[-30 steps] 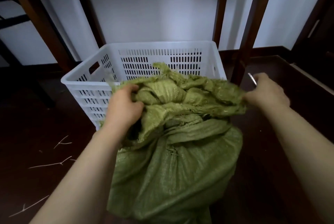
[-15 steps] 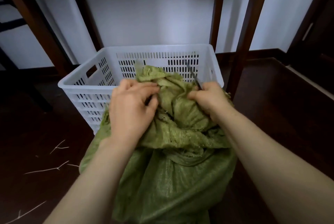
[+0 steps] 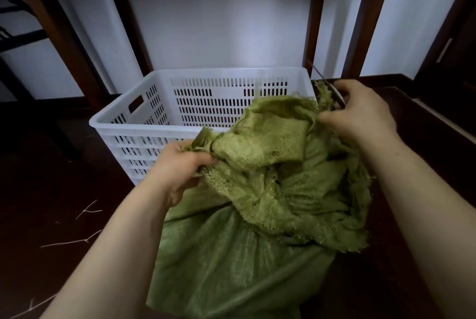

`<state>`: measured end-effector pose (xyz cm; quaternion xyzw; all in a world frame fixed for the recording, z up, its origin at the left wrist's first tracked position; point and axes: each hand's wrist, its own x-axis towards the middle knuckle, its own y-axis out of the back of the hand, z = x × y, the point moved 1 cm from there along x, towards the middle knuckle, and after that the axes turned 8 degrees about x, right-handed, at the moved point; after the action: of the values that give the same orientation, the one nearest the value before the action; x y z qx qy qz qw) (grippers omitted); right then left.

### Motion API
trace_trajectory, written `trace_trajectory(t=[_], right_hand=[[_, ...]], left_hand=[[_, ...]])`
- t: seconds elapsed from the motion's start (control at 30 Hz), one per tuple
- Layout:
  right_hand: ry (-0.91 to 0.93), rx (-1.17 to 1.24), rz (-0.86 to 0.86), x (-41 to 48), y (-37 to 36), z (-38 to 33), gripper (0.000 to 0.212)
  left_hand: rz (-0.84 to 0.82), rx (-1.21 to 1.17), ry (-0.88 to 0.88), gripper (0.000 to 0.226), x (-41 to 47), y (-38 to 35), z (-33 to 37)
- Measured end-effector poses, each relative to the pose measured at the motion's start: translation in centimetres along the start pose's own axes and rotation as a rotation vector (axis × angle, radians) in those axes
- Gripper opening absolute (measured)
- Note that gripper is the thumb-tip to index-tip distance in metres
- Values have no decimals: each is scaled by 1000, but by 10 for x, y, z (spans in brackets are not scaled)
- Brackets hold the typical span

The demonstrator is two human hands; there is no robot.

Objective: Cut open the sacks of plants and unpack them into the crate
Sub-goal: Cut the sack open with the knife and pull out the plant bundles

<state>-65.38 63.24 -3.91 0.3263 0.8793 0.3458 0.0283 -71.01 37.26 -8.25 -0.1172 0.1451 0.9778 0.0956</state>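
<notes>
A green woven sack stands on the dark floor in front of a white slotted plastic crate. Its frayed mouth is bunched and spread between my hands. My left hand grips a twisted corner of the sack's edge at the crate's front wall. My right hand pinches the opposite edge near the crate's right corner and also holds a thin dark blade that sticks up past the fingers. The sack's contents are hidden. The part of the crate's inside that I can see holds nothing.
Dark wooden legs of a frame rise behind and beside the crate against a white wall. Several pale twigs lie on the dark floor at the left. A dark cabinet stands at the far right.
My hands moved apart, pulling the sack's mouth wider. The right hand with the blade went right toward the crate's corner, the left hand dropped lower and left.
</notes>
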Motion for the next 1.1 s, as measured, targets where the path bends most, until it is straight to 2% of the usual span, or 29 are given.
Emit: trace_trajectory(t=[0.07,0.17,0.23,0.3,0.33,0.4,0.47,0.53,0.6,0.67,0.73,0.8,0.87,0.9,0.93,1.0,1.1], right_hand=[[184,154,-6,-7,-5,-19,51],[213,435,-271,-17,-24,-39,57],[227,435,-409,-23,-38,-43,62],[247,399,-482,-28,-46,-43,59],[240,405,-522,-29,-51,-42,54],[229,371,-571,-30,-59,-40,37],[217,324,-484,-27,-61,-38,19],[204,339,-324,-21,-60,-35,22],[250,315,-201,-18,-57,-34,24],[268,305,-183,-15,-58,-32,24],[195,439,-278,-16,-59,-31,19],[23,695,-446,-19,-55,-28,13],[-119,874,-597,-17,-49,-24,40],[-136,850,-637,-17,-48,-23,48],[-123,769,-659,-19,-49,-23,46],[-45,561,-639,-24,-55,-24,29],[23,528,-565,-24,-64,-21,21]], left_hand=[[-59,-220,-47,48,1,-2,9],[-155,-350,-95,76,-5,-9,18],[-245,-369,-115,69,-9,-10,20],[-278,-370,-149,42,-11,-9,20],[-290,-375,-164,34,-12,-9,21],[-276,-414,-171,36,-14,-10,21],[-174,-483,-137,23,-11,-10,18],[-90,-560,-82,14,-5,-10,14],[-48,-634,-40,12,-2,-12,15],[-25,-695,10,14,0,-15,16],[-12,-730,54,23,-2,-16,16],[-24,-724,22,45,-3,-12,14],[-84,-624,-47,69,-6,-7,16],[-135,-574,-83,73,-9,-7,19],[-177,-536,-115,70,-13,-8,21],[-219,-481,-157,50,-19,-11,24],[-174,-433,-207,33,-19,-15,21]])
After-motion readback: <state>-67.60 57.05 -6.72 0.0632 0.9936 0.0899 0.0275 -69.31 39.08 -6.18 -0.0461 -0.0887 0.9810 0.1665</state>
